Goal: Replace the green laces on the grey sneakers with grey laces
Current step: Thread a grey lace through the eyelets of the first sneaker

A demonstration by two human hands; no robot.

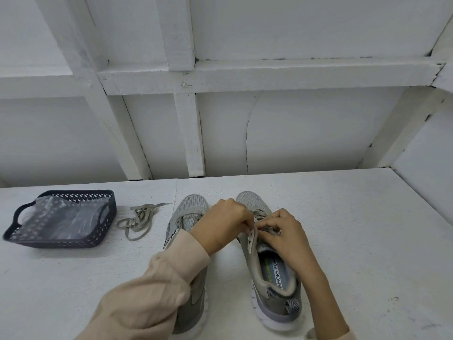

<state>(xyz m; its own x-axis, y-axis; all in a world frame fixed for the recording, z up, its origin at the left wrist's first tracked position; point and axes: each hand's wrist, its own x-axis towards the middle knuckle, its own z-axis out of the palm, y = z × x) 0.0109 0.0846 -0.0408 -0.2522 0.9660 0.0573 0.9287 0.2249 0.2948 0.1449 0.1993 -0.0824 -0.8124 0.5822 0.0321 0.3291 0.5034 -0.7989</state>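
I see the left hand (225, 223) and right hand (285, 233) pinching the lace (258, 213) on the right sneaker (269, 278) — loose lace (139, 220) to their left.

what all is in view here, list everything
left sneaker: 1, grey, white sole, mid-table, unlaced
right sneaker: 1, grey, white sole, beside it, part laced
threaded lace: 1, grey, right sneaker's toe-end eyelets
loose lace: 1, grey-green, tangled between basket and sneakers
basket: 1, dark blue, perforated, table's left
plastic bag: clear, crumpled in basket, count unclear
table: 1, white
left hand: 1, beige sleeve, pinching threaded lace
right hand: 1, pinching threaded lace
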